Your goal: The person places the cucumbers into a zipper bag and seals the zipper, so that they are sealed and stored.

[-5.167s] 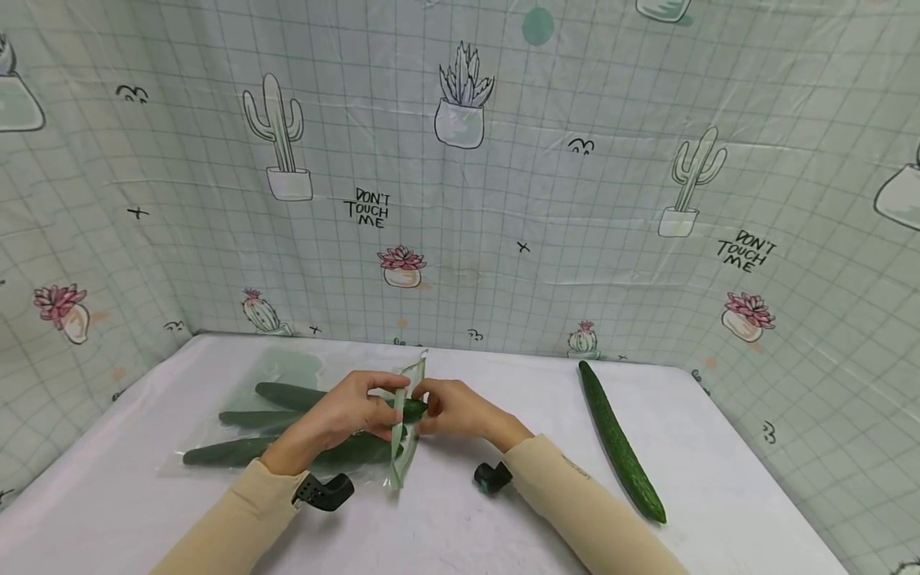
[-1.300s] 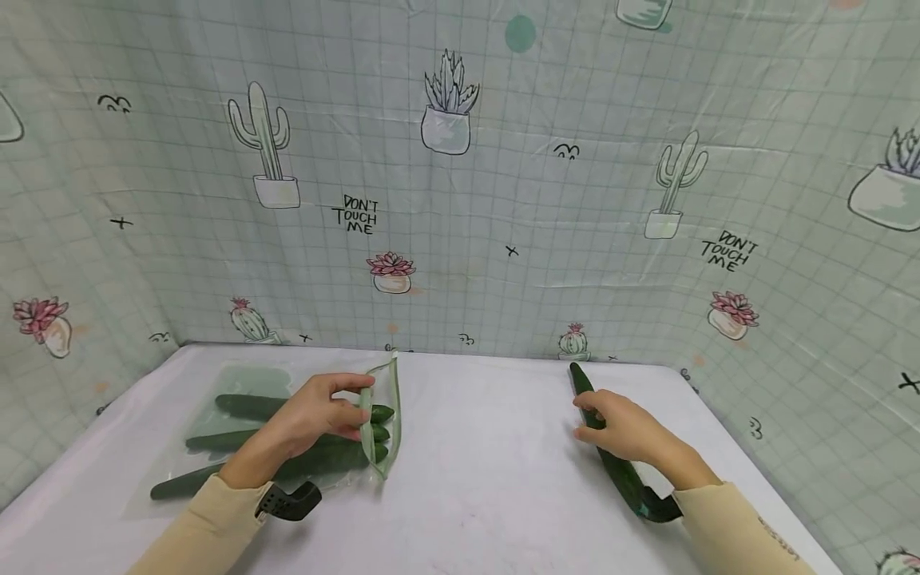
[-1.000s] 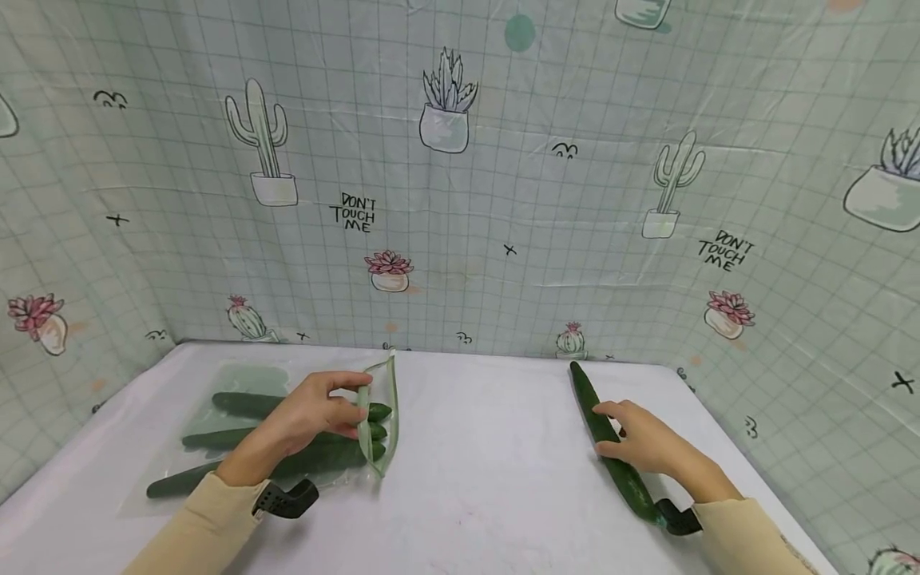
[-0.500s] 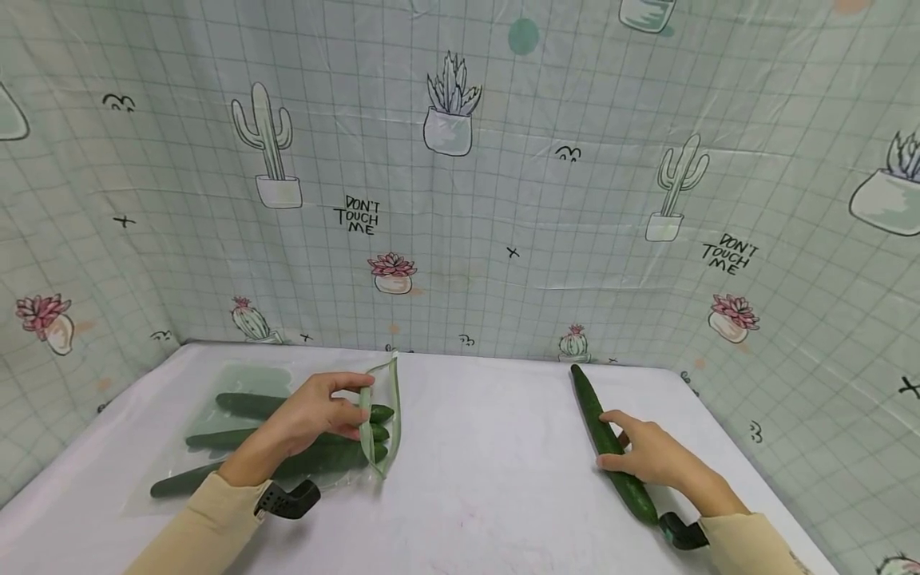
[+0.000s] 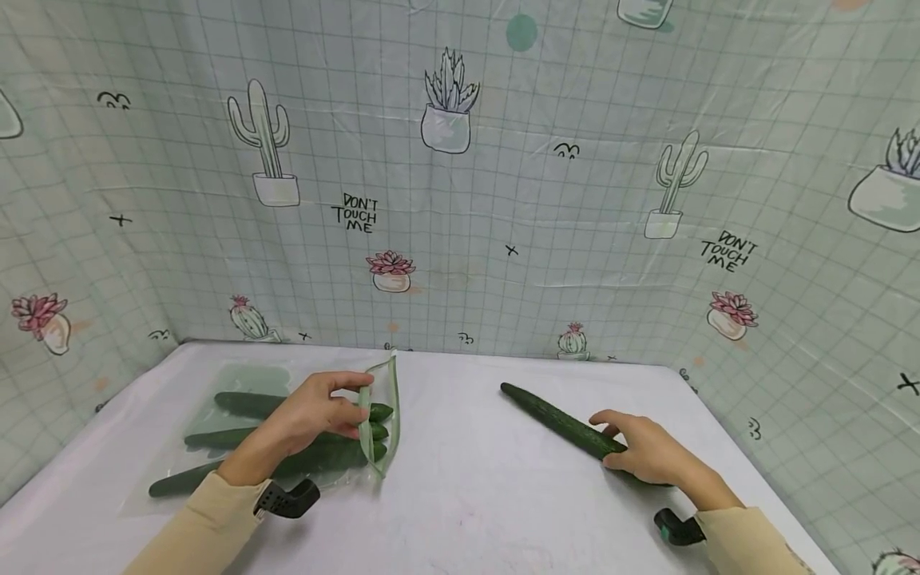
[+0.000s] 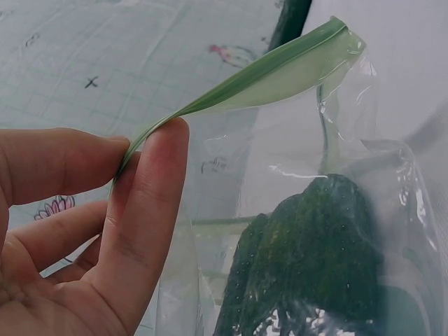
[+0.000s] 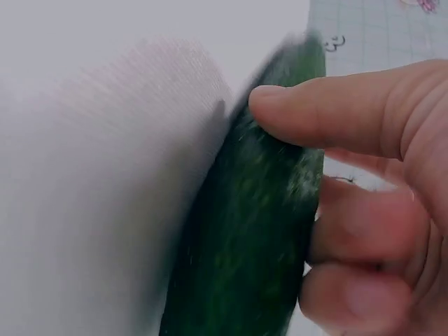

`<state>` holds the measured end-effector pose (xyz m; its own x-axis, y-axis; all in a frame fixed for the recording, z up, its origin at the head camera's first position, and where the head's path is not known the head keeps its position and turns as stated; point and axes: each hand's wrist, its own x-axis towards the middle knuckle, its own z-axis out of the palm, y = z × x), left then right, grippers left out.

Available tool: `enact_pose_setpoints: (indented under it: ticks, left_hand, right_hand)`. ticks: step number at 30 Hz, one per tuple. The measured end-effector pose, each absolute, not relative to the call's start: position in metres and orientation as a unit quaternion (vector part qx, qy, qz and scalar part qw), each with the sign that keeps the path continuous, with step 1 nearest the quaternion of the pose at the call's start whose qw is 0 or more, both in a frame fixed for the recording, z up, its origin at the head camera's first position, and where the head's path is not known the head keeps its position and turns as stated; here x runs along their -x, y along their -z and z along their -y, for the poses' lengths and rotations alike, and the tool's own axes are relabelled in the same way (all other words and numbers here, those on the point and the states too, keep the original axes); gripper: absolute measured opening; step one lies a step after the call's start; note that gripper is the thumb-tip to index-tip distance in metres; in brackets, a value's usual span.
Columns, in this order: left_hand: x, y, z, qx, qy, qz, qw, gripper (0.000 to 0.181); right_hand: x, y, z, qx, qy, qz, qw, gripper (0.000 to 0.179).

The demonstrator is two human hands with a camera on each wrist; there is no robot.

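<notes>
My left hand [image 5: 309,415] pinches the green-edged rim of a clear zip bag [image 5: 394,407], whose mouth gapes to the right. Inside lie 3 cucumbers [image 5: 247,404], their tips near the opening. In the left wrist view, thumb and forefinger hold the green zip strip [image 6: 280,73], with the bagged cucumbers [image 6: 315,252] below. On the right, my right hand [image 5: 643,451] grips a loose cucumber [image 5: 553,417] near its near end, which the hand partly hides. The right wrist view has thumb and curled fingers on either side of this cucumber [image 7: 238,224], slightly blurred.
A white cloth [image 5: 460,495] covers the table, spreading between the two hands. Behind it and at both sides hangs a grid-patterned curtain [image 5: 460,208] with cactus drawings. Each wrist wears a black camera mount [image 5: 289,499].
My right hand left the bag, reached the loose cucumber on the right and took hold. That cucumber has since swung, its far tip turning left. My left hand stays at the bag's rim.
</notes>
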<state>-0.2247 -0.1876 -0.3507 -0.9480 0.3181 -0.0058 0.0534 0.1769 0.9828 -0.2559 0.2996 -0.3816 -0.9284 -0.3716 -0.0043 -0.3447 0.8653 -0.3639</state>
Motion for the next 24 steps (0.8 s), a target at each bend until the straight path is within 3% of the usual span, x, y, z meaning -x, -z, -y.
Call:
enact_pose_setpoints:
  ticks: [11,24]
  left_hand:
    - [0.225,0.35,0.186,-0.123,-0.633,-0.757,0.106,0.064]
    - [0.225,0.351,0.187,-0.123,-0.633,-0.757,0.104,0.064]
  right_hand:
    - [0.259,0.382,-0.297,0.18,0.089,-0.98,0.019,0.046]
    - [0.265,0.381,-0.285,0.256,0.102,-0.961,-0.022,0.042]
